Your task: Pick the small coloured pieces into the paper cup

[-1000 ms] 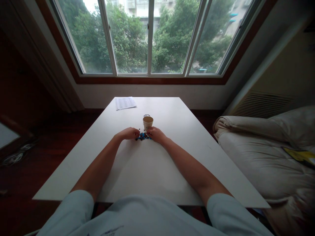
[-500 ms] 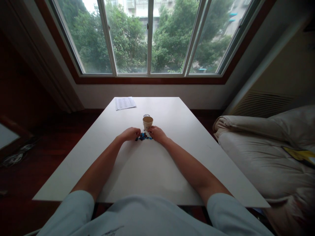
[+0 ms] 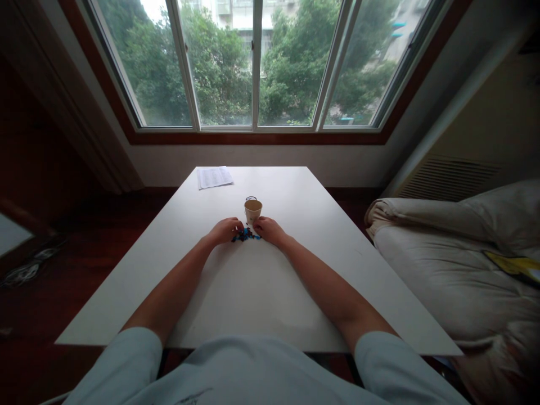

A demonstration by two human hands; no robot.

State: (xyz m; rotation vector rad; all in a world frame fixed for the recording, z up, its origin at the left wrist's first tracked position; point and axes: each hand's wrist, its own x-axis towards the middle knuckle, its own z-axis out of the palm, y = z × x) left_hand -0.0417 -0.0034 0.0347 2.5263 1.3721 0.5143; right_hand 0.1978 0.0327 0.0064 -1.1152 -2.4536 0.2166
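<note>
A small heap of blue and dark bead-like pieces lies on the white table. My left hand is at the heap's left edge, its fingers curled together at the pieces. At the right side of the heap, my right hand has its fingertips pinched just in front of a tan paper cup. The cup stands upright behind the heap. Whatever lies between the fingers of either hand is too small to make out.
Behind the cup lies a thin dark loop. Printed sheets of paper rest at the table's far left corner. A pale padded sofa stands to the right, and a window is beyond the table.
My left hand has shifted slightly to the right, its fingertips closer to the middle of the heap. The right hand and the cup stay almost where they were.
</note>
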